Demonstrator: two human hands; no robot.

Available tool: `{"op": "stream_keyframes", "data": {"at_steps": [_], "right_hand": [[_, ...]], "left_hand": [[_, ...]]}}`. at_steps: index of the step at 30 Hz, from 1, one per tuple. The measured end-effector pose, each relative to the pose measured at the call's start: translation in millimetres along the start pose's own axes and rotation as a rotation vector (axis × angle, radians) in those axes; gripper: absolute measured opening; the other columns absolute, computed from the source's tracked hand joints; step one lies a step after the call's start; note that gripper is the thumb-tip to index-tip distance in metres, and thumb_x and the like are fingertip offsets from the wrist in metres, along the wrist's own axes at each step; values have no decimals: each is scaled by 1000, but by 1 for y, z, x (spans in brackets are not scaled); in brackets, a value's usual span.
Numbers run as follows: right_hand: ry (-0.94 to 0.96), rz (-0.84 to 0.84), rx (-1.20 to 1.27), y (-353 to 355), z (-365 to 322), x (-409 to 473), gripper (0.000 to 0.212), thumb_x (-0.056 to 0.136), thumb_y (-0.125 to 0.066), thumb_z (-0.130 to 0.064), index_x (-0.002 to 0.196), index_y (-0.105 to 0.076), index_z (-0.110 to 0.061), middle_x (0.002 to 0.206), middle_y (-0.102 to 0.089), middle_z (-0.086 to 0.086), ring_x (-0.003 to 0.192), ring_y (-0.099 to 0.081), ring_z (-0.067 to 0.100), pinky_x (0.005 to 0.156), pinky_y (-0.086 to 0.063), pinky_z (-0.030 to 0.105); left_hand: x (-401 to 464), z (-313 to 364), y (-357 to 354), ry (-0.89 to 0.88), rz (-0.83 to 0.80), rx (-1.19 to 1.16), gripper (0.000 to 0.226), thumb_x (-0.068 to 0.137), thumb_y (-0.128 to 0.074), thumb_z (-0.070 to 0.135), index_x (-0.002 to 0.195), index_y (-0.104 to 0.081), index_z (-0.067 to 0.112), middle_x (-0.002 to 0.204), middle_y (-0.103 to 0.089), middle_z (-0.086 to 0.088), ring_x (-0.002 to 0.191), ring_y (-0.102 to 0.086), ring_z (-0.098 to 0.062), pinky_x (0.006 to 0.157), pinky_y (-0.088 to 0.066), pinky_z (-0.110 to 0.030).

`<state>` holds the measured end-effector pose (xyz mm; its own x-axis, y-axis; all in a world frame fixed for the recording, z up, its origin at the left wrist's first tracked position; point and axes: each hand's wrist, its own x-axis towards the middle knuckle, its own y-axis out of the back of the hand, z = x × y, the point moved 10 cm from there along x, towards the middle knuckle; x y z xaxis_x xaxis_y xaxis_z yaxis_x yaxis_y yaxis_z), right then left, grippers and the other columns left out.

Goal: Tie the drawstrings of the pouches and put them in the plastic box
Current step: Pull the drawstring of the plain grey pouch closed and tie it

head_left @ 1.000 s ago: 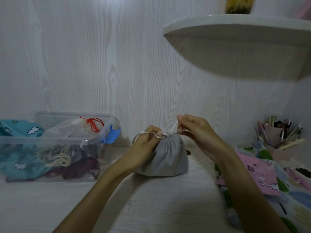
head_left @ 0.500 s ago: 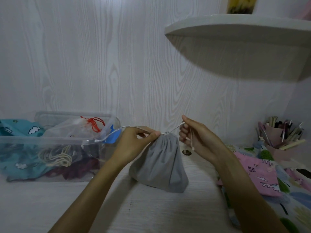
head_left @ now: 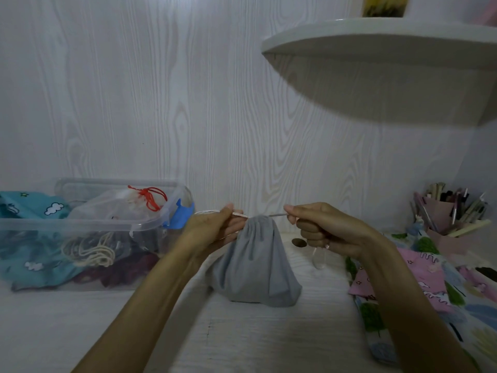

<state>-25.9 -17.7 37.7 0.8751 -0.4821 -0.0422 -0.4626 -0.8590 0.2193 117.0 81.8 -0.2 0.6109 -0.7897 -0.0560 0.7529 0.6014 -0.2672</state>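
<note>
At mid-worktop, near the back edge: left hand (head_left: 212, 230) pinches one drawstring (head_left: 239, 214) end between thumb and forefinger, other fingers curled against the gathered neck of the grey pouch (head_left: 255, 262). Right hand (head_left: 322, 230) pinches the opposite string end, fist closed round it; a loose tail hangs below that hand. String runs taut and level between both grips, across the pouch mouth, which is cinched shut. Pouch base rests on the worktop (head_left: 269, 340), body lifted into a cone. Toward the left edge: clear plastic box (head_left: 80, 227), open, holding a clear pouch with red cord (head_left: 148, 196), a cream cord, dark and teal fabric. Toward the right edge: pink patterned pouch (head_left: 419, 281) on printed cloth. Back right corner: pen holder (head_left: 446, 214). Wall shelf (head_left: 390, 63) overhead.
</note>
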Motion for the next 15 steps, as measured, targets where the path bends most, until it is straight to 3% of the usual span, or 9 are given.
{"op": "stream_keyframes", "data": {"at_steps": [3, 7, 9, 11, 15], "right_hand": [[-51, -76, -128, -7, 4, -3, 26, 79, -62, -36, 80, -69, -11, 41, -30, -9, 38, -23, 5, 57, -25, 25], [-192, -83, -239, -1, 24, -4, 22, 88, -61, -29, 76, -70, -13, 48, -30, -5, 40, -24, 5, 40, -21, 17], [-257, -133, -330, -3, 33, -6, 21, 89, -61, -28, 76, -69, -14, 46, -32, -6, 39, -25, 5, 41, -21, 18], [-297, -177, -424, -5, 36, -9, 21, 87, -63, -30, 73, -69, -15, 44, -35, -7, 40, -26, 5, 43, -21, 19], [-231, -228, -413, -6, 24, -16, 29, 90, -57, -33, 66, -59, -17, 50, -37, -6, 45, -29, 6, 46, -25, 18]], "left_hand": [[-1, -1, -18, 60, -143, -128, 31, 101, -36, 28, 101, -63, 12, 95, -73, 1, 87, -68, -5, 76, -51, -21], [-7, 12, -29, 60, -269, -282, 32, 101, -37, 25, 106, -65, 10, 82, -74, 3, 72, -70, -5, 76, -57, -22], [-9, 11, -31, 40, -274, -31, 29, 99, -41, 27, 107, -66, 13, 63, -61, 8, 54, -59, -4, 62, -55, -19], [-10, 6, -33, 9, -248, 319, 28, 98, -44, 29, 107, -67, 15, 56, -51, 8, 51, -49, -4, 60, -47, -18], [-19, -10, -49, -41, -284, 796, 26, 96, -48, 35, 107, -70, 26, 77, -51, 6, 69, -49, -7, 64, -41, -14]]}}
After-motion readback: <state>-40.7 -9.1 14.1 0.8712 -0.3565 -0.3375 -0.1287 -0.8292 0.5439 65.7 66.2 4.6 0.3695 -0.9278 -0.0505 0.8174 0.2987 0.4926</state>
